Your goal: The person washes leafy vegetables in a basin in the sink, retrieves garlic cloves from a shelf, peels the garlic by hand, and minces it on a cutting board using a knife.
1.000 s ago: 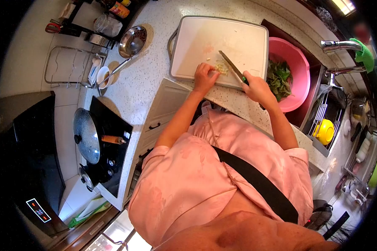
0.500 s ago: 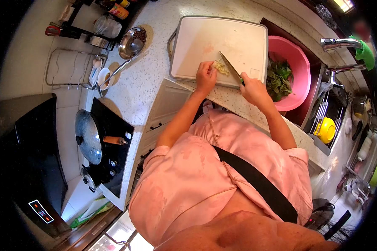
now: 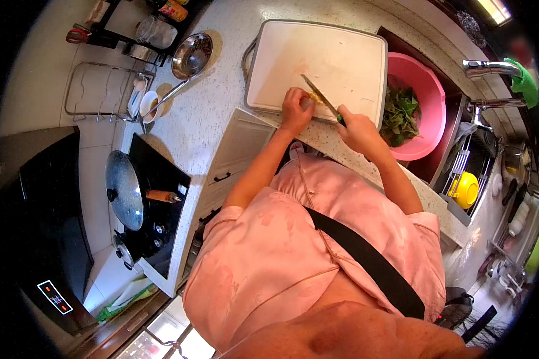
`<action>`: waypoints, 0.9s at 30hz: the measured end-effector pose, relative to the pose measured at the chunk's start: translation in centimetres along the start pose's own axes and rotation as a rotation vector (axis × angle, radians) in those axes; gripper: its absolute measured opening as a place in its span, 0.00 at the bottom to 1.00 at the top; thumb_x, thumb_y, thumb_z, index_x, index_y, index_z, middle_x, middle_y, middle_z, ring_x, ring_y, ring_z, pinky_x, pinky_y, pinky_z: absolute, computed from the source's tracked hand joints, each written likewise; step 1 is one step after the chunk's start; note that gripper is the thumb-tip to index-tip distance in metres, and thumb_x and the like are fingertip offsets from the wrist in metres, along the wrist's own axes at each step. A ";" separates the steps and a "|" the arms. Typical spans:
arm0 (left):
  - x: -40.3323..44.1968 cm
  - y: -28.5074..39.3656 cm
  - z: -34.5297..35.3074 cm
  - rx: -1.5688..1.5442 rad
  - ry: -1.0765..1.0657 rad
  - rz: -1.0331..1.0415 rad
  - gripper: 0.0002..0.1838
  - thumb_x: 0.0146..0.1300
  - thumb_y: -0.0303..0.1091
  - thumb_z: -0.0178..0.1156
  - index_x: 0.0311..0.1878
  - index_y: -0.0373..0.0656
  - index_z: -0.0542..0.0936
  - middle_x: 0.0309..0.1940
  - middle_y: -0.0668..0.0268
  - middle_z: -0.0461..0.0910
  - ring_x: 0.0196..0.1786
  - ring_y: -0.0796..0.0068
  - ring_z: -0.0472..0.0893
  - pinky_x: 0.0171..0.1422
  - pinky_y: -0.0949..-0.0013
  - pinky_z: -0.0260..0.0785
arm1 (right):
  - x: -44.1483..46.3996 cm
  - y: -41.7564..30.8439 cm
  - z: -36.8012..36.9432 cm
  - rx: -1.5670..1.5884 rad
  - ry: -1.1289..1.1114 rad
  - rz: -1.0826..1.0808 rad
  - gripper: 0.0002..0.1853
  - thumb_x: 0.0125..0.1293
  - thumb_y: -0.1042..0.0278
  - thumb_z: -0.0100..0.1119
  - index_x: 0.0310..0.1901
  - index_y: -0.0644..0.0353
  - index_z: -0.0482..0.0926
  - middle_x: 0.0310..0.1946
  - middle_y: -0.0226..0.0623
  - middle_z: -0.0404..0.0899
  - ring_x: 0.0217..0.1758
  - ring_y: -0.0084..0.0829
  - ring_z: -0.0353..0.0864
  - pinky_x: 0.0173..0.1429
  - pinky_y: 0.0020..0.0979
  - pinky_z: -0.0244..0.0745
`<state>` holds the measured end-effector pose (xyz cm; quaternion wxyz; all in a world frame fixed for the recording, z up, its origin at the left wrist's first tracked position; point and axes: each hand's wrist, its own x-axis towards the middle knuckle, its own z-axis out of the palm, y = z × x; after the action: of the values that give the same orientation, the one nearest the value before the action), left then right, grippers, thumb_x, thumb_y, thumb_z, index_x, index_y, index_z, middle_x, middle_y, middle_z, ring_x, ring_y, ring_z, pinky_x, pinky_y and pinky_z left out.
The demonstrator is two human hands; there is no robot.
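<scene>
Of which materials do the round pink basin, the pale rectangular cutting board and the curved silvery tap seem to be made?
Round pink basin: probably plastic, smooth; its colour is even throughout.
Pale rectangular cutting board: likely plastic, fairly matte; no wood grain shows.
Curved silvery tap: looks like polished or chromed metal, from its bright reflections.

Speckled pale stone surface, bent along two runs. A white cutting board with a gray rim lay flat near the front edge, just beside the sink opening. Well apart from the board, a round metal bowl with dark contents rested on the surface; a long metal handle extended from it toward a small white cup, which stood near the wall and held something brown. A black cooktop was set into the other run.
</scene>
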<state>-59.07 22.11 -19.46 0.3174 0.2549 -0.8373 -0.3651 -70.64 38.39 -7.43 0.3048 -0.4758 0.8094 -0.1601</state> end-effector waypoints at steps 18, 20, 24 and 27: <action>0.3 0.5 -0.2 0.007 -0.050 0.034 0.12 0.45 0.25 0.67 0.32 0.40 0.74 0.33 0.60 0.71 0.38 0.59 0.74 0.42 0.62 0.69 | 2.2 2.0 1.4 0.008 0.062 -0.069 0.13 0.62 0.65 0.55 0.43 0.61 0.65 0.30 0.58 0.77 0.38 0.61 0.75 0.41 0.53 0.68; 0.2 0.5 -0.3 0.000 -0.061 -0.003 0.12 0.45 0.25 0.67 0.32 0.41 0.74 0.33 0.60 0.71 0.38 0.59 0.74 0.42 0.62 0.69 | 1.9 1.8 0.7 0.012 0.071 -0.068 0.13 0.62 0.65 0.54 0.43 0.61 0.65 0.30 0.58 0.77 0.38 0.60 0.76 0.41 0.53 0.68; 0.0 0.3 -0.1 -0.002 -0.071 -0.017 0.12 0.45 0.25 0.67 0.32 0.41 0.73 0.33 0.60 0.71 0.38 0.58 0.74 0.42 0.62 0.68 | 2.3 1.9 1.2 0.012 0.060 -0.054 0.13 0.62 0.65 0.55 0.44 0.61 0.66 0.29 0.57 0.77 0.37 0.60 0.76 0.41 0.53 0.68; 0.3 0.3 -0.2 0.026 -0.067 -0.013 0.12 0.46 0.26 0.67 0.33 0.41 0.74 0.33 0.60 0.71 0.38 0.58 0.73 0.42 0.61 0.68 | 2.4 2.2 1.4 -0.002 0.085 -0.100 0.13 0.62 0.66 0.55 0.44 0.60 0.66 0.29 0.58 0.77 0.37 0.60 0.76 0.41 0.53 0.68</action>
<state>-59.20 21.98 -19.06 0.2832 0.2520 -0.8505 -0.3646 -72.08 37.43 -10.54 0.2613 -0.5086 0.7971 -0.1943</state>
